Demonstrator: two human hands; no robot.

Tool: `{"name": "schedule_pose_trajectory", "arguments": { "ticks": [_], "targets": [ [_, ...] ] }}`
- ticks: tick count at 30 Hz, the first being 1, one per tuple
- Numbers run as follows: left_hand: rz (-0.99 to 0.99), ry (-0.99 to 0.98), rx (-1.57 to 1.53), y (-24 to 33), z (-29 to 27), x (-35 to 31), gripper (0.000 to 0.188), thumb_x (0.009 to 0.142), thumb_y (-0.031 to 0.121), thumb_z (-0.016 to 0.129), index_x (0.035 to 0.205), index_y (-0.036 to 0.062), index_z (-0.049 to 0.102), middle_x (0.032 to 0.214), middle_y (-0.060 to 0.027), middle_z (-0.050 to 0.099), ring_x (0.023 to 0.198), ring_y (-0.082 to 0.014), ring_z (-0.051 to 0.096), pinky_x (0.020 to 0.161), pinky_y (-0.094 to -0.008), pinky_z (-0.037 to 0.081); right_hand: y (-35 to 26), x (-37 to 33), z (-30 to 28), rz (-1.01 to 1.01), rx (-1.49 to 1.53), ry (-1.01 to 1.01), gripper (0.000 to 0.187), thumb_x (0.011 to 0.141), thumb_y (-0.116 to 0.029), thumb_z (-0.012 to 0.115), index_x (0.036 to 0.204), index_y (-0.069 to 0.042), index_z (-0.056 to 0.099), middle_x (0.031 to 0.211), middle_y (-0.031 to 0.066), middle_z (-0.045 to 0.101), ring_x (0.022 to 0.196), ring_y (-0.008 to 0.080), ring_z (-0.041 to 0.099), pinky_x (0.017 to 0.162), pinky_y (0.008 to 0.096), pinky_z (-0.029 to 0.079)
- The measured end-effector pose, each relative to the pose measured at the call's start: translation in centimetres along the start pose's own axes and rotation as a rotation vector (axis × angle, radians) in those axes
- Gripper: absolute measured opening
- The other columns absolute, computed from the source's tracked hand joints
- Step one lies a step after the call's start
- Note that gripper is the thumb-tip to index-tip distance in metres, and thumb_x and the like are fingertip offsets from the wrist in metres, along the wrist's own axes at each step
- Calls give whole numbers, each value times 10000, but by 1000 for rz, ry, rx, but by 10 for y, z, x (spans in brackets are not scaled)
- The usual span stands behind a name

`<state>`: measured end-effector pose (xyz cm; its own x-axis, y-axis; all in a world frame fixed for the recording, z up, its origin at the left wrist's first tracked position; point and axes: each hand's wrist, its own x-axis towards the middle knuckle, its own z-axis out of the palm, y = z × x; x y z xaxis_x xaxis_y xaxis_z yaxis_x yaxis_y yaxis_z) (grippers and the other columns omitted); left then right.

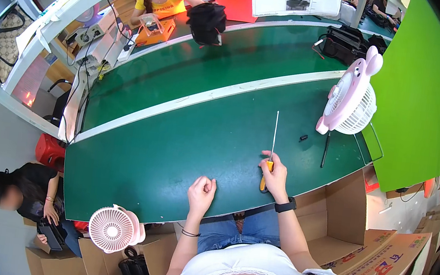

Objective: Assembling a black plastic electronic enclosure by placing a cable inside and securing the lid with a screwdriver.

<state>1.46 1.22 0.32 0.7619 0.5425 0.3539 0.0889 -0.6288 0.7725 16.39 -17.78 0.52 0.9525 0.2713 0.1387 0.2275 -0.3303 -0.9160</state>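
My right hand [275,176] grips a screwdriver [266,177] by its yellow and black handle, its thin shaft pointing away across the green table [145,167]. To its left, my left hand [201,194] rests closed at the table's near side. Its curled fingers hide whatever may be inside. Beyond my right hand lies a small black piece [303,138]. A slim black rod-shaped tool [325,150] lies farther right. At the table's right end stands a pink and white fan [350,96] with round animal ears and a wire stand.
A smaller pink fan [112,229] is at the near left corner, above cardboard boxes [159,251]. A white rail [225,95] divides the table from a green belt holding black bags [346,45]. One co-worker sits at left; another across holds a black bag [206,23]. A green panel [418,107] borders the right.
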Motion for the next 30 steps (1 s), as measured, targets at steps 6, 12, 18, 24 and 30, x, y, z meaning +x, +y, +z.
{"name": "schedule_pose_trajectory", "arguments": {
  "ticks": [6, 12, 18, 24, 30],
  "targets": [
    [-46, 2, -15, 0, -2, 1, 341, 837, 27, 719, 647, 24, 435, 586, -70, 439, 490, -158, 394, 467, -308, 344, -3, 1, 2, 31, 25, -10, 253, 917, -152, 608, 1156, -75, 628, 765, 49, 693, 663, 172, 671, 622, 302, 508],
    [-16, -6, -17, -1, -2, 3, 330, 839, 28, 713, 651, 19, 442, 590, -74, 444, 495, -160, 414, 476, -310, 365, 2, 1, 5, 59, 76, -2, 264, 920, -158, 615, 1170, -75, 629, 747, 18, 684, 646, 109, 629, 618, 274, 489],
    [-37, -23, -20, -2, -2, 2, 321, 835, 31, 715, 652, 19, 452, 600, -74, 459, 496, -170, 434, 481, -311, 379, -18, 23, 3, 219, 620, -20, 338, 1023, -169, 514, 1356, -115, 486, 893, 22, 624, 678, 42, 516, 612, 193, 454],
    [-72, -51, 29, -1, -5, 4, 328, 842, 81, 714, 644, 43, 456, 612, -74, 495, 497, -207, 510, 487, -340, 418, -30, 107, 30, 93, 500, 17, 236, 932, -87, 625, 1168, -89, 633, 926, -14, 587, 592, 36, 498, 487, 201, 422],
    [-72, -39, 63, 5, -4, 10, 344, 832, 70, 714, 627, 49, 440, 594, -71, 489, 484, -208, 508, 469, -334, 409, -34, 197, 98, 40, 587, -106, 267, 902, -91, 654, 1165, -129, 679, 1463, 129, 384, 753, 72, 595, 524, 211, 498]
  ]
}}
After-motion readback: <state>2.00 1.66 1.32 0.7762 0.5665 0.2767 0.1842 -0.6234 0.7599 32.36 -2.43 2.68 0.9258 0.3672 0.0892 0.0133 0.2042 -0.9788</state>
